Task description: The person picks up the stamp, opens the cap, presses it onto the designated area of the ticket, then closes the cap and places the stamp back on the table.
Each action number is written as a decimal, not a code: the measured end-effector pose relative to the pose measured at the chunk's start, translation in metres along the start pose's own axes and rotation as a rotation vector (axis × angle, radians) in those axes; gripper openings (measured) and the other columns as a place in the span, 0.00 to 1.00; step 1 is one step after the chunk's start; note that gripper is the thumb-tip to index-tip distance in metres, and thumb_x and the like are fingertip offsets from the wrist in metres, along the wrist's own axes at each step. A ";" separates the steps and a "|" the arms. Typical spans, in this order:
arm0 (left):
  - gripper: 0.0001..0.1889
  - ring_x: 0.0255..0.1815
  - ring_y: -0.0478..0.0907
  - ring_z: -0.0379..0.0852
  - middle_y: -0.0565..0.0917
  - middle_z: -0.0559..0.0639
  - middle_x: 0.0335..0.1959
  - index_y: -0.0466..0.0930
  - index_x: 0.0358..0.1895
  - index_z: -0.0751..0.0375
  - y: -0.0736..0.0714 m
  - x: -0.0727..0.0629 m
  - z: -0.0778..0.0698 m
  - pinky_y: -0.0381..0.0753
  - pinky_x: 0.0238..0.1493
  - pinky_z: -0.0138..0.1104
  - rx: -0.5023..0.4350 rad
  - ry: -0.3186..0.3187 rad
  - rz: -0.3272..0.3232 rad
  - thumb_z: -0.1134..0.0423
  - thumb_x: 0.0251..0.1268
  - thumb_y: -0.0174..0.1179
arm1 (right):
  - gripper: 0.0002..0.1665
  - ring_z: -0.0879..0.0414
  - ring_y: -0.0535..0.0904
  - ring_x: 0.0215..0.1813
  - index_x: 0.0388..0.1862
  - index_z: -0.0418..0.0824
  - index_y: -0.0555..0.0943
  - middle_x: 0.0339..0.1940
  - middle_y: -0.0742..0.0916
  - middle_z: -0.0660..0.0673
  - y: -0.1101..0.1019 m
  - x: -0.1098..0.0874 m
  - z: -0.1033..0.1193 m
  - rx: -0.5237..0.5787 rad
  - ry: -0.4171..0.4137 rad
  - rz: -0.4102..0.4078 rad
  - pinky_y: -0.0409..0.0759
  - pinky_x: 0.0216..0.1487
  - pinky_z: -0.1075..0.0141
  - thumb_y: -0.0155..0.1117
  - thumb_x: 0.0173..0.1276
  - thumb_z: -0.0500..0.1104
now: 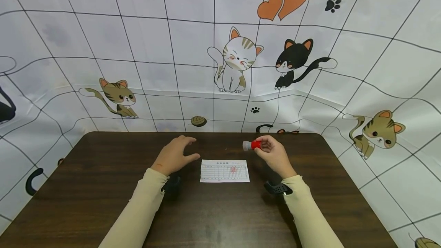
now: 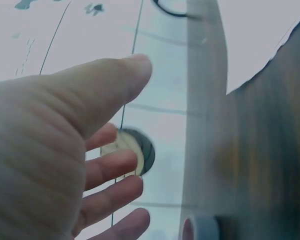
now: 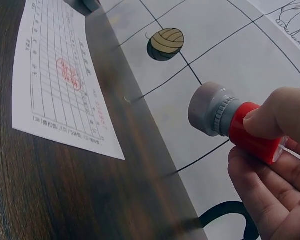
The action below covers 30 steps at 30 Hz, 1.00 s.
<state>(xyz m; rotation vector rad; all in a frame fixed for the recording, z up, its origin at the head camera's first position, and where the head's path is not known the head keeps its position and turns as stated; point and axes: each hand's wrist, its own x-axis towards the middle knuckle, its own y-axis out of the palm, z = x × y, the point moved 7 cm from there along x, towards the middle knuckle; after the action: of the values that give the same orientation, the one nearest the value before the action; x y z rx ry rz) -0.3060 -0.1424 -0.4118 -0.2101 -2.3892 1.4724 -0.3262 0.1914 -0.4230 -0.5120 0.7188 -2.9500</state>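
Note:
My right hand (image 1: 275, 155) pinches a red stamp (image 1: 256, 145) between thumb and fingers, above the back part of the table. In the right wrist view the stamp's grey round end (image 3: 208, 111) points away from the palm. Left of the paper slip (image 1: 224, 175) hovers my left hand (image 1: 175, 156), holding nothing, its thumb spread from the loosely bent fingers. The slip carries a printed table and a red stamp mark (image 1: 233, 170). A grey round thing (image 2: 205, 228) stands at the lower edge of the left wrist view, partly cut off; I cannot tell its kind.
The dark brown wooden table (image 1: 220, 213) ends at a back edge just beyond both hands. Behind it and at the sides hangs a white sheet (image 1: 193, 41) with grid lines and cartoon cats. A dark wrist strap (image 1: 277, 188) circles the right wrist.

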 end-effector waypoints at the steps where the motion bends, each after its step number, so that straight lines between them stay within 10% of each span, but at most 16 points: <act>1: 0.34 0.63 0.78 0.58 0.81 0.59 0.62 0.75 0.71 0.60 -0.003 0.001 0.005 0.79 0.61 0.55 -0.015 -0.010 -0.013 0.47 0.67 0.71 | 0.19 0.44 0.84 0.51 0.57 0.30 0.80 0.50 0.87 0.33 0.000 0.000 0.002 -0.003 0.001 0.001 0.83 0.54 0.70 0.70 0.69 0.31; 16: 0.40 0.71 0.67 0.71 0.73 0.68 0.70 0.70 0.74 0.64 -0.004 0.000 0.067 0.70 0.66 0.64 -0.075 -0.156 -0.048 0.50 0.63 0.74 | 0.19 0.38 0.83 0.53 0.57 0.24 0.78 0.52 0.86 0.28 -0.007 -0.012 0.038 0.014 0.043 0.027 0.81 0.53 0.75 0.67 0.69 0.27; 30: 0.33 0.67 0.71 0.72 0.77 0.70 0.64 0.76 0.69 0.68 0.005 -0.004 0.082 0.72 0.64 0.63 -0.028 -0.230 0.034 0.53 0.66 0.72 | 0.19 0.41 0.82 0.52 0.58 0.25 0.78 0.53 0.86 0.28 -0.007 -0.013 0.027 0.010 0.077 0.038 0.83 0.55 0.70 0.67 0.70 0.28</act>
<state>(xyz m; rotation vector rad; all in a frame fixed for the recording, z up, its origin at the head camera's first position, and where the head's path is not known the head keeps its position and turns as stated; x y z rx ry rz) -0.3308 -0.2108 -0.4508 -0.0914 -2.5991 1.5544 -0.3048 0.1875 -0.4012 -0.3817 0.7125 -2.9502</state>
